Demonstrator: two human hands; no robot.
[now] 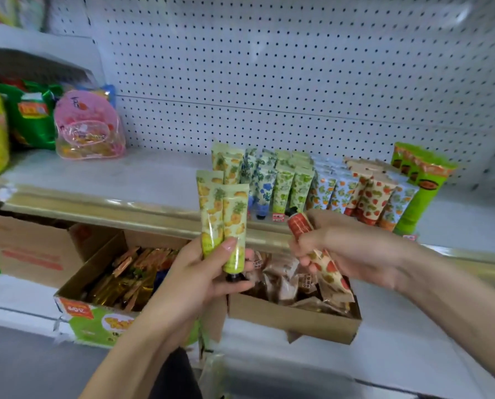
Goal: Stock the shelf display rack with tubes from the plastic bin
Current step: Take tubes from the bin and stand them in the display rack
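Centre of the frame, the left hand is wrapped around two pineapple tubes; flat crimped ends up, dark caps down, thumb pressed across their glossy yellow-green fronts; they stand upright, side by side and touching. Right of centre, the right hand is fisted around a strawberry tube; its ribbed red cap pokes up out of the fist, its flat printed tail slants down toward the lower right. Behind both hands, mid-frame, the shelf carries the display rack rows; soft squeeze tubes standing cap-down in tight files, pineapple print at the left, then blue floral, green leaf, orange fruit, strawberry, and a taller bright green tube at the far right. A white pegboard of small dark holes fills the top of the frame. Upper left, crinkly foil snack bags and a clear pink pouch sit on the same shelf. Below, open cardboard boxes hold shiny wrapped packets. The plastic bin itself I can't make out.
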